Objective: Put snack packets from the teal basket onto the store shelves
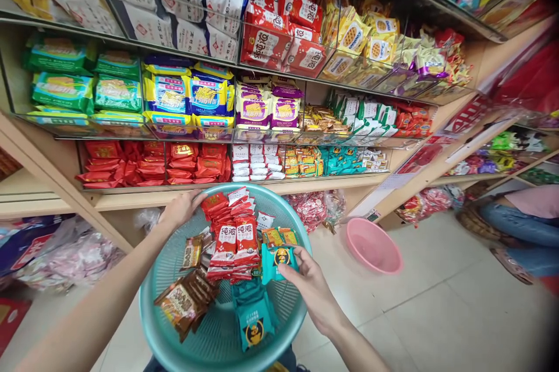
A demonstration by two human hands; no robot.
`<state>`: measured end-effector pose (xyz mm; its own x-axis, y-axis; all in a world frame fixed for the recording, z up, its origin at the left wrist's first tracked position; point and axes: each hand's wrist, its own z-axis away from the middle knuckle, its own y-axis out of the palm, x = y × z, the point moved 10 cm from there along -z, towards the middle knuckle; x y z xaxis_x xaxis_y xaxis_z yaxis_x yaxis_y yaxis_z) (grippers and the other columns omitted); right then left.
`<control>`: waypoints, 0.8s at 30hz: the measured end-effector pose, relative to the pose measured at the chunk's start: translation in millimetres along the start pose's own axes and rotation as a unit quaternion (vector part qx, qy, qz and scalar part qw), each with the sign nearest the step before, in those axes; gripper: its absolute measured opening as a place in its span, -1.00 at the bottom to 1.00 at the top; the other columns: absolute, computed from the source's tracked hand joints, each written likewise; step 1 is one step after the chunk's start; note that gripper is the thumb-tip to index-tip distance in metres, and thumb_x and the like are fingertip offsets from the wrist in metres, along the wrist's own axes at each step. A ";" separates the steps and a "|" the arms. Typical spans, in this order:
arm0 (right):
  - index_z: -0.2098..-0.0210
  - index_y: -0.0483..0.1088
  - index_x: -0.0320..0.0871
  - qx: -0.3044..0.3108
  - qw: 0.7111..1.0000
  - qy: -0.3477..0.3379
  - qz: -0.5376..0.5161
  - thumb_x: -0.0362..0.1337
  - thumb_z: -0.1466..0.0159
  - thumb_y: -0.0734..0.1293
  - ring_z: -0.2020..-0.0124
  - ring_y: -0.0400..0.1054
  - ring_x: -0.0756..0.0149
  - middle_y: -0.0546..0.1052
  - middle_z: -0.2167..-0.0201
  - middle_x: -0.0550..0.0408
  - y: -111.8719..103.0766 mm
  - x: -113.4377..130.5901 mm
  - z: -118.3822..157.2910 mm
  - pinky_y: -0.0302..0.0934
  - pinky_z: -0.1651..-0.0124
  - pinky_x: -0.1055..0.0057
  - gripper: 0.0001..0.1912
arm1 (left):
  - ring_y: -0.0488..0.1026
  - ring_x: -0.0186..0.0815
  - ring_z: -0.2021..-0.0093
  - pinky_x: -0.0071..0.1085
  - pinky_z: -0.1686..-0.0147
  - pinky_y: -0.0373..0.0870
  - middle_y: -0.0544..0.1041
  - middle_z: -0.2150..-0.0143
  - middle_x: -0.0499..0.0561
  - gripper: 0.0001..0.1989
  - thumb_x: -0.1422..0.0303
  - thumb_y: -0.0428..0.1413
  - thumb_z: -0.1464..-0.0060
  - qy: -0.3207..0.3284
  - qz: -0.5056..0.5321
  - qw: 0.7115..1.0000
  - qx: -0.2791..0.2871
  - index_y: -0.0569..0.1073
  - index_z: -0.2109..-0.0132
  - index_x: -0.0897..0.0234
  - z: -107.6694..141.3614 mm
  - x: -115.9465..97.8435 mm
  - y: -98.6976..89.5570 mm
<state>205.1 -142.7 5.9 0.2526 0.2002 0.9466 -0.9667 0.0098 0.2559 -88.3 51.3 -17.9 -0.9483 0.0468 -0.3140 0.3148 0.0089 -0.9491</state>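
A round teal plastic basket (152, 302) with slotted walls is below me, tilted toward the shelves. My left hand (184, 209) grips its far left rim, fingers closed over the edge near some red packets (215, 204). Between the thumb and fingers of my right hand (312, 287) is a teal snack packet (276, 261), held over the basket's right side. More teal packets (253, 316) lie beneath it. Red-and-white biscuit packets (236, 241) fill the middle, brown packets (186, 302) sit at the left, and small orange packets (279, 236) are near the right wall.
Shelves with clear dividers face me, holding green packs (63, 89), blue-and-yellow packs (187, 95), red packets (144, 162) and teal packets (343, 160). A pink basin (374, 245) stands on the tiled floor. At the right edge a person's jeans-clad leg (515, 218) shows.
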 end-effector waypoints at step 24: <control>0.17 0.35 -0.10 0.000 1.000 -0.002 0.018 -0.09 -0.07 0.43 0.09 0.35 0.28 0.51 0.17 0.09 -3.2 -0.7 8.4 0.18 0.01 0.34 -0.62 | 0.49 -0.13 0.08 -0.35 0.12 0.35 0.53 0.01 0.09 -0.48 -0.01 -0.20 -0.16 -0.008 0.005 1.000 -0.016 0.35 -0.12 0.11 1.9 4.1 -2.0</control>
<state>208.4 -151.1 6.1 0.2180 0.1966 0.9559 -0.9751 0.0020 0.2220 -92.8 49.6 -17.3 -0.9454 0.0306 -0.3245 0.3256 0.0395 -0.9447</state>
